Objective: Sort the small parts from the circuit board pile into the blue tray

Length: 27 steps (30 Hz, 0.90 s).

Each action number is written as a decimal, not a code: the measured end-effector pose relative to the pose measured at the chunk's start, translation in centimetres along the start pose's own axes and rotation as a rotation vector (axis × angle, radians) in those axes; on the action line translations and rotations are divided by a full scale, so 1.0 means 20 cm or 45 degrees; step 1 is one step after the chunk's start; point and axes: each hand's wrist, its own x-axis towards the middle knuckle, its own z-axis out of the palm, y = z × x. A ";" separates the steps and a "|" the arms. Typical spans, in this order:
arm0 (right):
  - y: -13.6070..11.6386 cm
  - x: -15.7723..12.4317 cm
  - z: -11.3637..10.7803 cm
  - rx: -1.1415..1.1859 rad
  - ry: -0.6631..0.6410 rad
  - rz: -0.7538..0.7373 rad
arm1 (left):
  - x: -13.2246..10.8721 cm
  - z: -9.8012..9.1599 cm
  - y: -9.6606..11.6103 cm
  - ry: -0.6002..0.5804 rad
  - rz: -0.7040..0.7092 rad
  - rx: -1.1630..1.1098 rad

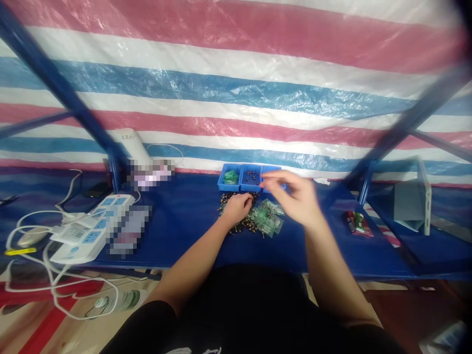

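Note:
My left hand (239, 207) rests on a pile of small brass and dark metal screw-like parts (248, 225), its fingers curled together; anything between the fingertips is hidden. Raised in front of the right-hand blue bin (271, 169), my right hand (293, 195) has thumb and forefinger brought together, slightly blurred, and what they hold is too small to make out. Small clear bags with green print (268, 216) lie beside the metal parts, below my right hand. The left blue bin (229, 188) contains green bagged pieces, and the middle blue bin (251, 188) has several metal parts scattered inside.
To the left stand a white power strip (99, 228) with tangled cables and a white cylinder (134, 147). A small red and green pack (358, 223) and a tablet-like device (411, 201) are on the right. Blue frame posts (86, 120) flank the blue tabletop (191, 211).

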 end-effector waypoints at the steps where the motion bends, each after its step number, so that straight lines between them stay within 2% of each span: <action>1: 0.05 0.00 0.05 -0.083 -0.035 0.043 | 0.00 0.00 0.00 0.005 0.015 -0.003; 5: 0.31 -0.01 0.26 -0.458 -0.163 0.138 | 0.00 0.01 -0.01 0.008 0.049 0.009; 9: 0.46 -0.08 0.36 -0.473 -0.210 0.048 | 0.00 0.02 -0.01 0.010 0.037 0.016; 14: 0.52 -0.14 0.36 -0.546 -0.287 0.110 | 0.00 0.02 -0.01 0.008 0.050 -0.016; 19: 0.58 -0.14 0.39 -0.556 -0.274 0.160 | 0.01 0.02 -0.01 0.026 0.074 -0.003; 27: 0.57 -0.13 0.39 -0.559 -0.272 0.169 | 0.01 0.02 0.00 0.017 0.084 0.017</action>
